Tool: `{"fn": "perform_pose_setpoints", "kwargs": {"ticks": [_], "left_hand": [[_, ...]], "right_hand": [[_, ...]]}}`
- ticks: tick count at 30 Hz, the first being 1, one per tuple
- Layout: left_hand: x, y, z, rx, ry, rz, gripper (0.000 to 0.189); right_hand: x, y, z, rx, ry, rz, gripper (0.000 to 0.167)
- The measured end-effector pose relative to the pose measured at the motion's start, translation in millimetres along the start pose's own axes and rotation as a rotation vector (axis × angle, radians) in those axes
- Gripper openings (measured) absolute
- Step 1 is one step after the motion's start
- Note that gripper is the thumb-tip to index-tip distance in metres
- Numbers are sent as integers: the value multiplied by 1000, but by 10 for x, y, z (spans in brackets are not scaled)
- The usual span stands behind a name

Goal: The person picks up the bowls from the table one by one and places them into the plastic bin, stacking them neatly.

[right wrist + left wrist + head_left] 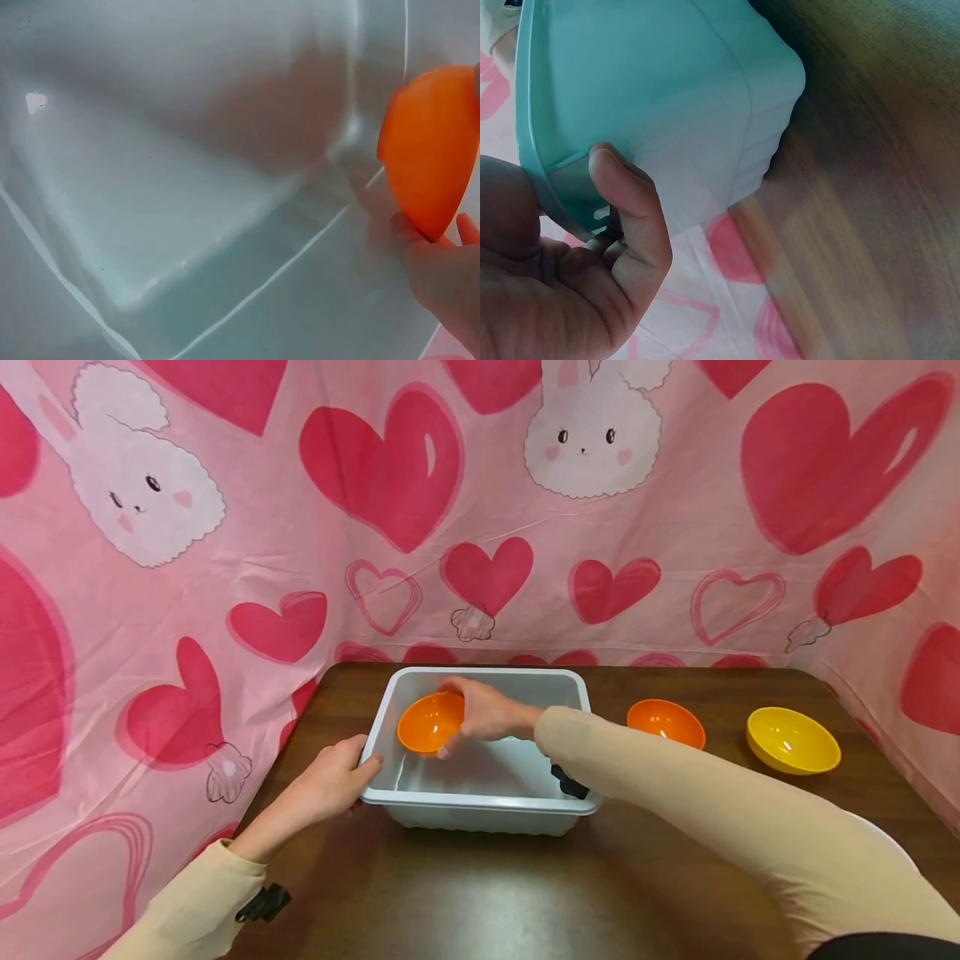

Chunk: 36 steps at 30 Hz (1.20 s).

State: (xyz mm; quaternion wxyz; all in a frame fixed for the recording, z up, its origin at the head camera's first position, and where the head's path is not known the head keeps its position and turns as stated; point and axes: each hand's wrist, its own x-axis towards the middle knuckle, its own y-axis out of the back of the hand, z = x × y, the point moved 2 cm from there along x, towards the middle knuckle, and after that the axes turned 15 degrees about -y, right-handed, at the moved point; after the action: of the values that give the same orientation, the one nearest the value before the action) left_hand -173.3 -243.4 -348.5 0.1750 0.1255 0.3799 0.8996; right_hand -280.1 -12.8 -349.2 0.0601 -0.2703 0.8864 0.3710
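A grey plastic basin (487, 810) stands on the dark wooden table. My left hand (337, 781) grips its left rim, thumb over the edge; in the left wrist view the curled fingers of the hand (592, 262) hold the rim from outside. Inside the basin, toward its left end, my right hand (487, 714) holds an orange bowl (426, 724) by its right side, the opening facing up. The right wrist view shows that orange bowl (431, 146) side-on above the basin floor. Whether the bowl touches the basin's bottom I cannot tell.
Right of the basin, partly behind my right sleeve, sits a second orange bowl (667, 718). Farther right is a yellow bowl (793, 741). A white rounded edge (885, 839) shows beyond my right forearm. Pink heart-patterned cloth (487, 502) hangs behind and beside the table (450, 893).
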Motion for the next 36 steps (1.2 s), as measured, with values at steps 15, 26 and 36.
{"fn": "perform_pose_setpoints", "kwargs": {"ticks": [15,26,36], "left_hand": [[2,-7,1,0,-12,12,23],[-1,-11,-8,-4,-9,10,23],[3,-6,-13,5,-8,5,28]], "right_hand": [[55,-103,68,-60,-41,-7,96],[88,-170,122,-68,-56,-38,97],[93,-232,152,-42,-65,-30,98]]}}
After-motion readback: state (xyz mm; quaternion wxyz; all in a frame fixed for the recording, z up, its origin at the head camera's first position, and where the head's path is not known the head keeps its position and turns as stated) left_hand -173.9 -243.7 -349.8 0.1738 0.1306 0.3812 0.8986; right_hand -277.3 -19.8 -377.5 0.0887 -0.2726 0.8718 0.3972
